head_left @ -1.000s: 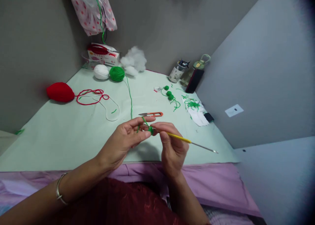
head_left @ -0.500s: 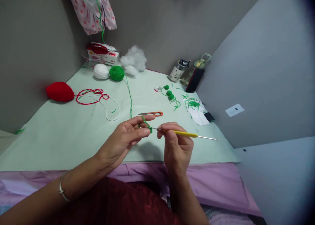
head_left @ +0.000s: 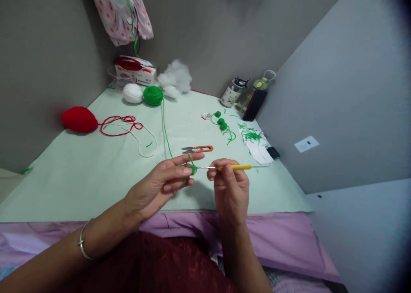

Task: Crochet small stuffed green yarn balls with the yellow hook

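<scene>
My left hand pinches a small green crochet piece between thumb and fingers, with green yarn running over the raised index finger. In my right hand is a crochet hook with a yellow handle, held like a pen. Its thin metal tip points left and reaches the green piece. Just beyond the left fingertips lie orange thread snips. The yarn strand leads back to a green yarn ball.
A white yarn ball, red yarn, fluffy stuffing and a tissue box sit at the back left. Small green balls, yarn scraps, a pen cup, a bottle and a phone are on the right.
The hook has turned more level and its far end now points less toward me. My left fingers have shifted slightly on the green piece, and the lower fingers have opened downward.
</scene>
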`<act>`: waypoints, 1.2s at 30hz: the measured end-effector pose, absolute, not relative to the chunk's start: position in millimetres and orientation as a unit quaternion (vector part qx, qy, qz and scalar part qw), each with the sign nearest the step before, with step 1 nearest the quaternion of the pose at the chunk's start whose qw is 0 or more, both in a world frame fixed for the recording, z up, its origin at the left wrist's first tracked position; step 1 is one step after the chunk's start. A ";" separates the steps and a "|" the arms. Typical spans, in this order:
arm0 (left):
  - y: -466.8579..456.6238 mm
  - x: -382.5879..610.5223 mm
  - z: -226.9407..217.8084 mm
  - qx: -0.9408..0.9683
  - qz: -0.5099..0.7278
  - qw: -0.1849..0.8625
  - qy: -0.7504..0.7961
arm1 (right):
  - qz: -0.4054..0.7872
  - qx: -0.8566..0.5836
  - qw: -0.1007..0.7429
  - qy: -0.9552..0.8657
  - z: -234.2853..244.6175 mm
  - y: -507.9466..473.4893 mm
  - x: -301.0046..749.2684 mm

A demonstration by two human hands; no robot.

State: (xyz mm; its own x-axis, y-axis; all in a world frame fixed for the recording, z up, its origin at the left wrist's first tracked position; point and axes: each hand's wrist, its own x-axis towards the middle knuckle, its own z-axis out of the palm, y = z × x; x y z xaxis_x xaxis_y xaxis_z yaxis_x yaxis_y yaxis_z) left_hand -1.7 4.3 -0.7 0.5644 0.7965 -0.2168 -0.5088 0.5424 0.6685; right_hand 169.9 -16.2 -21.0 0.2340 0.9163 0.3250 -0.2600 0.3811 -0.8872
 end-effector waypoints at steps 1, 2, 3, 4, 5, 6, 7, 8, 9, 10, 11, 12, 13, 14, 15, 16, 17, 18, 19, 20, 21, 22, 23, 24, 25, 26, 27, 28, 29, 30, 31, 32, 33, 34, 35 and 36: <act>4.3 -1.4 -1.0 0.278 0.390 0.839 0.258 | 0.433 -0.367 0.694 -0.443 -21.3 -15.6 171.0; 4.2 -0.5 -1.2 0.283 0.393 0.835 0.262 | 0.440 -0.369 0.691 -0.439 -21.6 -15.4 171.5; 3.8 0.9 -1.5 0.293 0.398 0.827 0.267 | 0.444 -0.369 0.687 -0.441 -21.8 -15.7 171.3; 3.3 2.5 -1.8 0.308 0.406 0.816 0.272 | 0.441 -0.367 0.683 -0.452 -21.9 -16.3 170.5; 2.6 4.3 -2.3 0.326 0.415 0.803 0.275 | 0.431 -0.364 0.679 -0.469 -22.0 -17.2 169.3; 1.7 5.8 -3.1 0.346 0.427 0.788 0.278 | 0.416 -0.363 0.674 -0.491 -21.9 -18.2 167.8; 0.9 6.9 -4.3 0.365 0.440 0.771 0.280 | 0.398 -0.363 0.670 -0.511 -21.9 -19.3 166.3; 0.1 7.5 -5.9 0.382 0.451 0.755 0.284 | 0.382 -0.366 0.665 -0.527 -21.8 -20.1 165.0; -0.5 7.4 -7.6 0.397 0.459 0.740 0.290 | 0.371 -0.369 0.662 -0.537 -21.8 -20.8 164.0; -0.9 6.7 -9.4 0.412 0.463 0.725 0.300 | 0.364 -0.372 0.660 -0.541 -21.9 -21.2 163.5; -1.1 5.6 -10.9 0.426 0.463 0.711 0.314 | 0.363 -0.374 0.660 -0.541 -22.1 -21.4 163.4; -1.2 4.2 -12.0 0.439 0.461 0.698 0.329 | 0.364 -0.374 0.660 -0.540 -22.3 -21.5 163.6; -1.1 2.9 -12.4 0.451 0.456 0.687 0.341 | 0.365 -0.373 0.660 -0.541 -22.6 -21.5 164.1; -0.9 1.7 -12.1 0.462 0.451 0.679 0.350 | 0.368 -0.371 0.659 -0.540 -23.0 -21.5 164.6; -0.6 0.8 -11.3 0.470 0.447 0.673 0.356 | 0.370 -0.370 0.660 -0.540 -23.3 -21.5 165.0; -0.3 0.2 -10.1 0.475 0.446 0.668 0.360 | 0.372 -0.369 0.660 -0.538 -23.5 -21.5 165.4; -0.1 0.0 -8.8 0.478 0.446 0.665 0.361 | 0.373 -0.368 0.661 -0.537 -23.7 -21.6 165.6; 0.2 0.1 -7.5 0.480 0.446 0.664 0.359 | 0.374 -0.367 0.662 -0.536 -23.9 -21.7 165.7; 0.3 0.3 -6.6 0.480 0.447 0.665 0.357 | 0.375 -0.365 0.663 -0.535 -23.9 -21.8 165.6; 0.4 0.6 -6.0 0.479 0.449 0.666 0.354 | 0.376 -0.362 0.666 -0.534 -23.9 -21.8 165.4; 0.3 0.8 -5.7 0.477 0.452 0.667 0.351 | 0.379 -0.355 0.669 -0.532 -23.9 -21.6 165.1; 0.2 0.9 -5.8 0.476 0.453 0.669 0.347 | 0.386 -0.347 0.672 -0.527 -23.8 -21.4 164.8; 0.1 0.8 -6.0 0.475 0.453 0.671 0.345 | 0.396 -0.339 0.676 -0.520 -23.7 -21.2 164.6; -0.1 0.4 -6.4 0.475 0.451 0.672 0.345 | 0.408 -0.331 0.680 -0.511 -23.5 -21.0 164.4; -0.2 -0.1 -6.8 0.477 0.448 0.673 0.345 | 0.421 -0.324 0.682 -0.502 -23.3 -20.9 164.4; -0.3 -0.9 -7.2 0.482 0.441 0.673 0.347 | 0.431 -0.319 0.683 -0.495 -22.9 -21.0 164.5; -0.3 -1.8 -7.5 0.487 0.434 0.673 0.348 | 0.437 -0.316 0.683 -0.493 -22.5 -21.5 164.8; -0.3 -2.6 -7.8 0.493 0.428 0.672 0.349 | 0.437 -0.316 0.681 -0.496 -21.9 -22.4 165.2; -0.3 -3.5 -7.9 0.498 0.424 0.671 0.349 | 0.430 -0.319 0.677 -0.504 -21.3 -23.7 165.6; -0.2 -4.1 -7.8 0.503 0.421 0.669 0.349 | 0.416 -0.326 0.673 -0.517 -20.6 -25.4 166.2; -0.3 -4.5 -7.5 0.508 0.421 0.665 0.350 | 0.393 -0.337 0.669 -0.534 -19.9 -27.4 166.7; -0.3 -4.6 -7.1 0.512 0.422 0.660 0.353 | 0.362 -0.348 0.662 -0.556 -19.3 -29.6 167.2; -0.4 -4.3 -6.5 0.515 0.425 0.653 0.357 | 0.325 -0.357 0.654 -0.583 -18.9 -31.8 167.8; -0.6 -3.8 -5.9 0.517 0.429 0.645 0.363 | 0.282 -0.361 0.643 -0.613 -18.7 -33.8 168.2; -0.8 -3.1 -5.4 0.519 0.434 0.637 0.369 | 0.238 -0.361 0.631 -0.644 -18.9 -35.6 168.6; -1.1 -2.4 -5.1 0.520 0.440 0.630 0.374 | 0.198 -0.358 0.619 -0.670 -19.4 -37.1 168.8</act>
